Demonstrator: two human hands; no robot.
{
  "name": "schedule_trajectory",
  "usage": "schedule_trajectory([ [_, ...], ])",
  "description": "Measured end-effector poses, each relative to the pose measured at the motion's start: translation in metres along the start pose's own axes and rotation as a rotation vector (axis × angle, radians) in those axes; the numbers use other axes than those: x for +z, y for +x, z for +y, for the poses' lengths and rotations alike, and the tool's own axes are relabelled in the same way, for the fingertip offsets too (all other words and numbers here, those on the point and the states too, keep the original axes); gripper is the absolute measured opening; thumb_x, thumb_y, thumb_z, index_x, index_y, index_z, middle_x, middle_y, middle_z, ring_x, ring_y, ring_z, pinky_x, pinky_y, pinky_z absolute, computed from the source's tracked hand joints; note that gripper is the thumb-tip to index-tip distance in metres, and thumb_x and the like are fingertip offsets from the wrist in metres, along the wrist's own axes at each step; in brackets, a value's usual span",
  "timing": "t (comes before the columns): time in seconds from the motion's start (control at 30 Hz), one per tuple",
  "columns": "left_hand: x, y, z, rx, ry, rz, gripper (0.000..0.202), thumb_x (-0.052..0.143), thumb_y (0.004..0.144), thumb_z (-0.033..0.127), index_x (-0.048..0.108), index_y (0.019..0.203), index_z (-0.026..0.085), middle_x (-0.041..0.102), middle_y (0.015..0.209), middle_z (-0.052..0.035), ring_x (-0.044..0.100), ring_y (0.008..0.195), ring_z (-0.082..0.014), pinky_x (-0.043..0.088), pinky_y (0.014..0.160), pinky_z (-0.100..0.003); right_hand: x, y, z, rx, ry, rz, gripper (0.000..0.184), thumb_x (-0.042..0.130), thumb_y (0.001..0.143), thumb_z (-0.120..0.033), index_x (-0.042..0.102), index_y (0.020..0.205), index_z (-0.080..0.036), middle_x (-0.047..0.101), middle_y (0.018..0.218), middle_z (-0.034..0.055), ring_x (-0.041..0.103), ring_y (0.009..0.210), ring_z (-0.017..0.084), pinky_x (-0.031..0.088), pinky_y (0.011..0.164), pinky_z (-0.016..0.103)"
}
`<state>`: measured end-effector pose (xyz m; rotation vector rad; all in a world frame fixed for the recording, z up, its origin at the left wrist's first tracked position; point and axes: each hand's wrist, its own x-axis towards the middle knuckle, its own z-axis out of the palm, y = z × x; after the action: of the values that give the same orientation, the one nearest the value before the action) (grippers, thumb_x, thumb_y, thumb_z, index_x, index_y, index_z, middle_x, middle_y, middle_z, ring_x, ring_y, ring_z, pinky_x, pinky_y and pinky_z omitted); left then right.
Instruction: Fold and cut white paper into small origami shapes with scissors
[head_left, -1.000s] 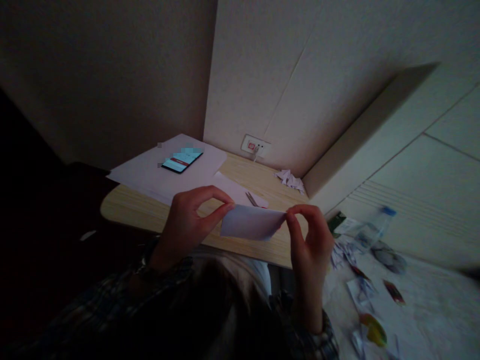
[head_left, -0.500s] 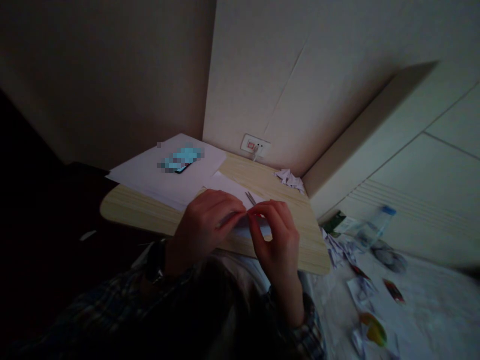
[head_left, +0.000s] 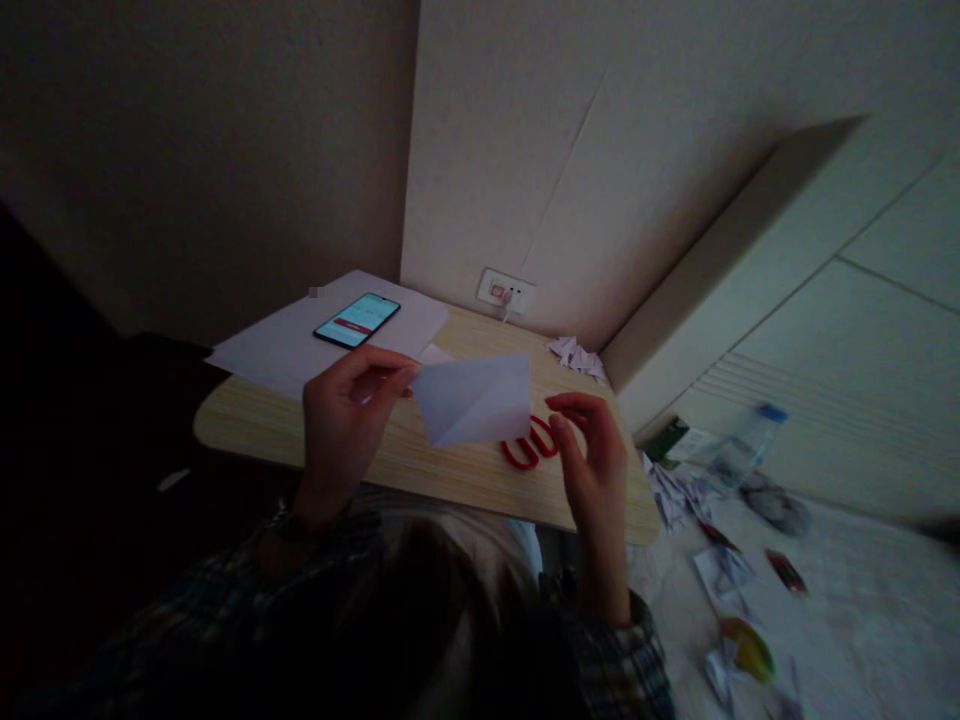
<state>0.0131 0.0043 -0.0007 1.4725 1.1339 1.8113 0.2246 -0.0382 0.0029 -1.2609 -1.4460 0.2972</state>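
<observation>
Small white paper (head_left: 476, 402) in the air over the bench (head_left: 255, 410), pinched near an upper corner by thumb and forefinger of the left hand (head_left: 343, 425); likely gripped at the edge to leave the face, with a faint diagonal crease, in plain view. Right hand (head_left: 600, 462) just beside, off the paper, nothing held, fingertips slightly apart. Red-handled scissors (head_left: 525, 466) partly behind the paper, within easy reach. Phone (head_left: 356, 321) on large sheets (head_left: 281, 355), lit screen upward, presumably for glancing at. Screen text too small to read; no brand legible.
</observation>
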Motion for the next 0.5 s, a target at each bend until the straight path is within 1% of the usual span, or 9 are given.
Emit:
schedule_trajectory([
  [0.07,0.001,0.002,-0.009,-0.097,-0.089,0.035,0.006,0.069,0.075,0.026,0.065,0.073,0.023,0.066,0.069,0.0044,0.061,0.059,-0.0119,0.051,0.06,-0.026,0.013,-0.003,0.006,0.096,0.134,-0.093,0.022,0.06,0.083,-0.032,0.056,0.102,-0.022,0.064,0.102,0.0043,0.062,0.092,0.018,0.051,0.081,0.034],
  [0.13,0.003,0.003,-0.017,-0.182,-0.141,0.047,0.008,0.071,0.074,0.029,0.065,0.073,0.023,0.065,0.068,0.0042,0.06,0.059,-0.0121,0.051,0.06,-0.026,0.025,-0.004,0.012,0.166,0.195,-0.114,0.028,0.063,0.079,-0.032,0.054,0.104,-0.023,0.063,0.102,0.0041,0.062,0.089,0.017,0.051,0.08,0.034],
  [0.2,0.006,0.003,-0.022,-0.241,-0.181,0.049,0.011,0.072,0.072,0.03,0.065,0.073,0.022,0.064,0.069,0.0039,0.06,0.062,-0.0123,0.052,0.062,-0.026,0.033,-0.005,0.019,0.187,0.224,-0.045,0.03,0.064,0.078,-0.032,0.052,0.103,-0.023,0.062,0.099,0.0031,0.061,0.087,0.017,0.051,0.079,0.033],
  [0.33,0.011,0.001,-0.026,-0.292,-0.225,0.031,0.015,0.073,0.068,0.031,0.064,0.073,0.021,0.061,0.069,0.0033,0.058,0.065,-0.0121,0.054,0.065,-0.027,0.041,-0.006,0.032,0.215,0.248,-0.017,0.028,0.065,0.077,-0.035,0.053,0.099,-0.022,0.061,0.09,0.0018,0.059,0.083,0.016,0.051,0.078,0.032],
  [0.43,0.015,-0.002,-0.027,-0.357,-0.241,0.001,0.017,0.074,0.064,0.031,0.062,0.071,0.021,0.06,0.069,0.0027,0.056,0.065,-0.0122,0.055,0.065,-0.028,0.049,-0.008,0.042,0.252,0.258,0.031,0.037,0.069,0.074,-0.034,0.051,0.103,-0.023,0.061,0.101,0.0048,0.06,0.092,0.018,0.051,0.08,0.033],
  [0.5,0.017,-0.004,-0.03,-0.409,-0.261,-0.033,0.017,0.074,0.063,0.03,0.062,0.071,0.021,0.059,0.07,0.0028,0.056,0.066,-0.0121,0.055,0.066,-0.028,0.055,-0.009,0.047,0.282,0.307,0.063,0.044,0.071,0.071,-0.033,0.049,0.107,-0.023,0.062,0.105,0.0065,0.06,0.094,0.019,0.052,0.078,0.032],
])
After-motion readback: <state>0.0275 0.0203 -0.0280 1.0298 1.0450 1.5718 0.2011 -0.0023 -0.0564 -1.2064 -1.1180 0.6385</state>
